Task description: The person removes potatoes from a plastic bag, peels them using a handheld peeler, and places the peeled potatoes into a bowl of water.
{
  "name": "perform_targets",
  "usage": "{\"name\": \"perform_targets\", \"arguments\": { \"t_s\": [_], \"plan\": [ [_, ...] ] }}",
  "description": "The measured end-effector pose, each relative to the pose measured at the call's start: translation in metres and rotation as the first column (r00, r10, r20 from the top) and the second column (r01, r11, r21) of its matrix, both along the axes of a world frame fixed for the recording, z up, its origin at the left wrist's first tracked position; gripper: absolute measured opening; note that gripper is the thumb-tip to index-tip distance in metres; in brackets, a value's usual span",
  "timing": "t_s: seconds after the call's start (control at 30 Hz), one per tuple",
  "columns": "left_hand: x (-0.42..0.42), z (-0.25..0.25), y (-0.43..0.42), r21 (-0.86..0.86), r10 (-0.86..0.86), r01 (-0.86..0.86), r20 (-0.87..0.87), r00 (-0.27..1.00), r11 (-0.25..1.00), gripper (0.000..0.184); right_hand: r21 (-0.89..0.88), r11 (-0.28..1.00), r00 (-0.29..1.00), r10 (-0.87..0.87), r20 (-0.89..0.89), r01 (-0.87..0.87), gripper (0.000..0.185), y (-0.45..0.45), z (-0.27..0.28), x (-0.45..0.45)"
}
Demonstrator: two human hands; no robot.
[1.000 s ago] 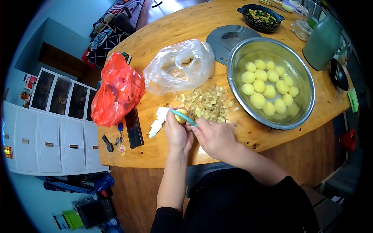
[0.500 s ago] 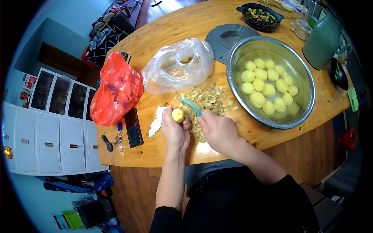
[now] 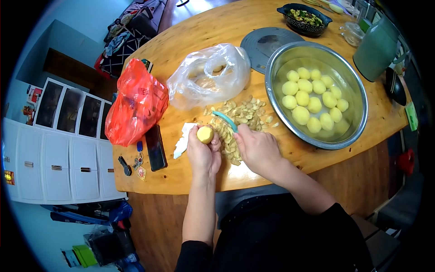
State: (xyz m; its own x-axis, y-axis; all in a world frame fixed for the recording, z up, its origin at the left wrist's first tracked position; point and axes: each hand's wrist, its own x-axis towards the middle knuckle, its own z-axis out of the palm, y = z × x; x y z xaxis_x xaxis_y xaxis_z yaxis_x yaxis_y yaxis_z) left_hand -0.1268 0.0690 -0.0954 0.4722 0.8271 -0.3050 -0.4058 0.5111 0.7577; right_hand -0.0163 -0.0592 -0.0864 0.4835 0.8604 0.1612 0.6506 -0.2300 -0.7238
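Observation:
My left hand (image 3: pixel 202 154) is wrapped round a small yellow potato (image 3: pixel 205 134), its pale peeled top facing up. In my right hand (image 3: pixel 257 147) is a teal peeler (image 3: pixel 226 121), its head pointing left, just above and to the right of the potato and apart from it. A heap of potato peelings (image 3: pixel 244 113) lies on the table beyond and between my hands. To the right, a large metal basin (image 3: pixel 271 97) holds several peeled potatoes (image 3: pixel 301 115) in water.
A clear plastic bag (image 3: pixel 195 90), a red plastic bag (image 3: pixel 136 106), a crumpled white tissue (image 3: pixel 185 139), a phone (image 3: pixel 156 148) and keys (image 3: pixel 139 161) lie on the left of the wooden table. Beyond the basin are a grey round mat (image 3: pixel 253 45), a dark dish of food (image 3: pixel 294 26) and a green jug (image 3: pixel 374 52).
The potato has turned slightly in my left hand, showing more pale flesh. My right hand and the peeler have shifted a little to the right.

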Motion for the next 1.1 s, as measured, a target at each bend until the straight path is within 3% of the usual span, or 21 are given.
{"name": "perform_targets", "arguments": {
  "t_s": [0.2, 0.3, 0.4, 0.53, 0.63, 0.73, 0.83, 1.03, 1.1],
  "plan": [
    [0.001, -0.009, 0.004, -0.127, -0.084, 0.107, 0.175, 0.981, 0.986, 0.046, 0.075, 0.997, 0.996, -0.026, -0.086, 0.032, 0.022, -0.001, -0.007, -0.01],
    [0.006, -0.004, 0.001, -0.122, -0.05, 0.057, 0.063, 0.997, 0.991, 0.044, 0.05, 0.997, 0.986, -0.048, -0.162, 0.056, 0.022, 0.001, -0.011, -0.008],
    [0.006, -0.001, -0.001, -0.17, -0.016, 0.031, 0.089, 0.996, 0.985, 0.041, 0.081, 0.997, 0.992, -0.003, -0.13, 0.014, 0.024, -0.003, -0.002, -0.009],
    [0.015, 0.0, -0.012, 0.045, 0.115, -0.114, -0.017, 0.993, 0.992, 0.045, 0.136, 0.99, 0.999, 0.037, 0.008, -0.037, 0.022, -0.004, -0.001, -0.023],
    [0.005, -0.007, -0.006, 0.085, -0.007, 0.008, -0.019, 1.0, 0.996, 0.043, 0.216, 0.976, 0.999, 0.018, 0.03, -0.024, 0.02, -0.001, -0.01, -0.027],
    [0.008, -0.009, -0.01, 0.119, 0.048, -0.033, -0.125, 0.991, 0.992, 0.044, 0.135, 0.99, 0.998, 0.039, 0.044, -0.045, 0.02, -0.004, -0.006, -0.026],
    [0.016, 0.002, -0.022, 0.07, 0.107, -0.1, -0.096, 0.99, 0.992, 0.041, 0.2, 0.979, 0.997, 0.022, 0.077, -0.037, 0.019, -0.001, -0.013, -0.029],
    [0.016, -0.01, -0.027, 0.312, 0.156, -0.105, -0.142, 0.978, 0.944, 0.04, 0.174, 0.983, 0.989, 0.03, 0.144, -0.055, 0.018, -0.001, -0.012, -0.03],
    [0.011, -0.017, -0.024, 0.294, 0.14, -0.098, -0.123, 0.983, 0.951, 0.039, 0.115, 0.993, 0.994, 0.012, 0.105, -0.024, 0.019, 0.0, -0.009, -0.023]
  ]
}}
